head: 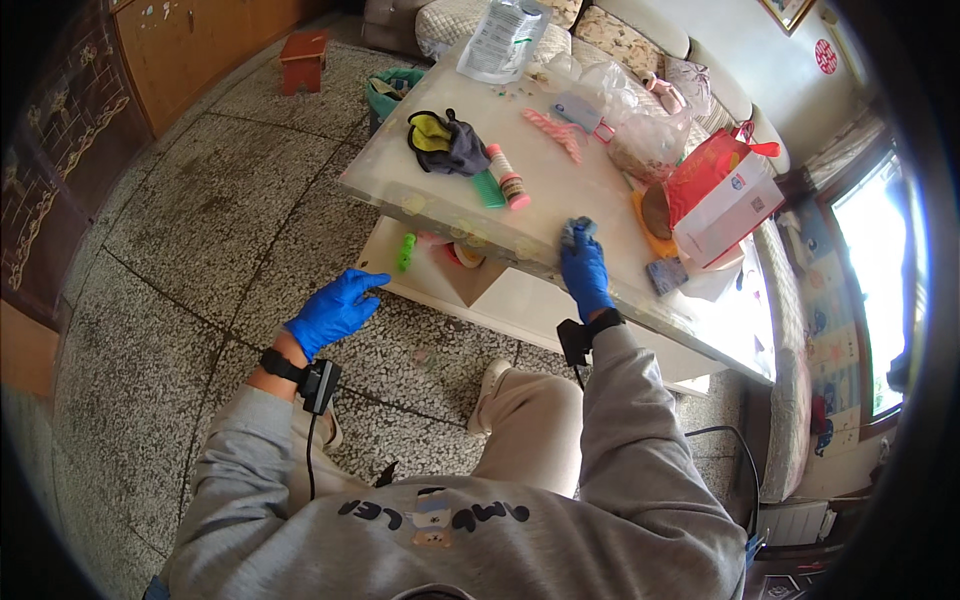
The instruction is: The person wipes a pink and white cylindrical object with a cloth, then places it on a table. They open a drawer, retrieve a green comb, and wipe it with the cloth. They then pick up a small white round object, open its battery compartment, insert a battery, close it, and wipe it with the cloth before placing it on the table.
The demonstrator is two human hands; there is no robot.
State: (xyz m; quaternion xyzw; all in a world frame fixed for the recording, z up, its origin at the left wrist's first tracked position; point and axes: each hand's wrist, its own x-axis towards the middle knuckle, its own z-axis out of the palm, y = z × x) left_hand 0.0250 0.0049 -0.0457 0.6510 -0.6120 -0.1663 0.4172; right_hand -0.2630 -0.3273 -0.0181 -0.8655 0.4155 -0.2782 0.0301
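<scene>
My right hand (585, 271), in a blue glove, presses a bunched grey-blue cloth (579, 223) onto the pale table top (457, 90) by its near edge. My left hand (337, 311), gloved the same way, hangs over the speckled floor with nothing in it, thumb and fingers apart. It is nearest the table's lower shelf (420, 289), where a green object (407, 252) lies. Beyond the table edge sit a grey and yellow cloth item (448, 144), a green comb (488, 188) and a pink-capped bottle (510, 177).
To the right stand a red and white paper bag (727, 196) and a dark blue-grey block (666, 276). Clear plastic bags (651, 139), a pink twisted item (553, 133) and a silver pouch (501, 41) lie farther back. A lined bin (390, 90) and red stool (303, 61) are on the floor.
</scene>
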